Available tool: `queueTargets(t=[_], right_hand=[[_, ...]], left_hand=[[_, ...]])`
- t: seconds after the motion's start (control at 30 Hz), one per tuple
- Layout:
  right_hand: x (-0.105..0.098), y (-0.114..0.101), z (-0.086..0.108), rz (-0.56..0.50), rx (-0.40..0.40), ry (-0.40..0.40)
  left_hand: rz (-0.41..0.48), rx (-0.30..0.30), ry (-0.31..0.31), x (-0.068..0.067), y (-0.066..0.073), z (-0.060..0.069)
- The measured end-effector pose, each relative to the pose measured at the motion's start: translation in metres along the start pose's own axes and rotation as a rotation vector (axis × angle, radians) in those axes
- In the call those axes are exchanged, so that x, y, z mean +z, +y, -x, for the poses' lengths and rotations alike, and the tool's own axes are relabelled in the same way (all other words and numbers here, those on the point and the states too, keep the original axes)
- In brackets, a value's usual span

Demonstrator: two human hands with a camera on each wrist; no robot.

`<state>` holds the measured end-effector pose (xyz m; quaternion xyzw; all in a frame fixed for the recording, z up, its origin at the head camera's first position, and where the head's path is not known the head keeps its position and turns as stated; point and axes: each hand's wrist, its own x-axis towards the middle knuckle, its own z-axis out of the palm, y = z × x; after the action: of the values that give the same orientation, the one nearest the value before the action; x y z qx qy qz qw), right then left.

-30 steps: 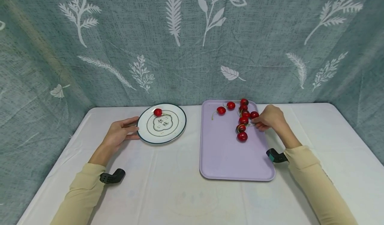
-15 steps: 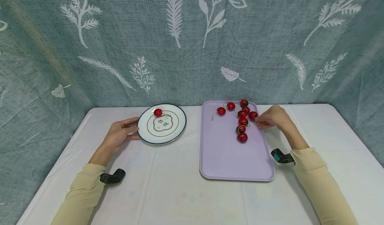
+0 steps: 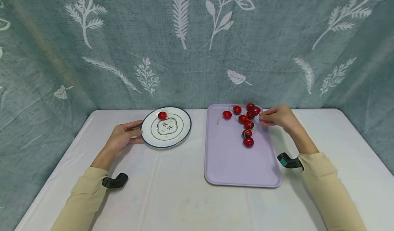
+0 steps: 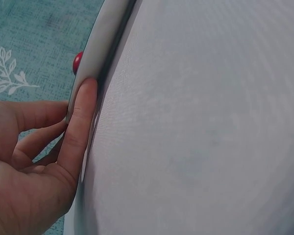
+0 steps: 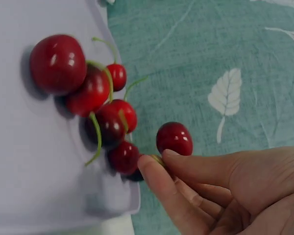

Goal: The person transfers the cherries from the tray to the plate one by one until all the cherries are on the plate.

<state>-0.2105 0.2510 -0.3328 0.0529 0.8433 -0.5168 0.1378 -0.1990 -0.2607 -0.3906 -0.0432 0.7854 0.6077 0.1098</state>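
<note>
My left hand reaches in from the left with its fingers fairly straight, touching the edge of a white plate with a dark rim. In the left wrist view, one finger lies along the plate's outer wall. One red cherry sits on this plate. At the far right corner of a lilac tray, my right hand pinches the stem of a cherry between thumb and forefinger. That cherry is lifted near several others; beside it lie a dark red cherry and a larger one.
Two cherries, one of them a stemmed cherry, lie apart at the tray's far left. A white cloth covers the table, and a green leaf-patterned curtain hangs behind it. Each wrist wears a black camera mount.
My right hand has shifted slightly away from me, with the pinched cherry moving toward the tray's far edge. Neighbouring cherries have rolled a little to the left. My left hand stays at the plate.
</note>
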Motion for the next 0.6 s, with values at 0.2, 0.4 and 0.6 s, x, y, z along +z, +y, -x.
queueTargets(t=[0.2,0.4,0.6], right_hand=[[0.011,-0.012,-0.003,-0.023,-0.03,0.007],[0.025,-0.025,-0.009,-0.023,-0.008,0.013],[0.04,-0.035,-0.014,-0.037,-0.015,-0.017]], left_hand=[[0.001,0.007,-0.003,0.0,0.002,-0.001],[-0.004,0.009,-0.001,0.0,0.002,-0.002],[-0.013,0.011,-0.003,0.0,0.001,-0.002]])
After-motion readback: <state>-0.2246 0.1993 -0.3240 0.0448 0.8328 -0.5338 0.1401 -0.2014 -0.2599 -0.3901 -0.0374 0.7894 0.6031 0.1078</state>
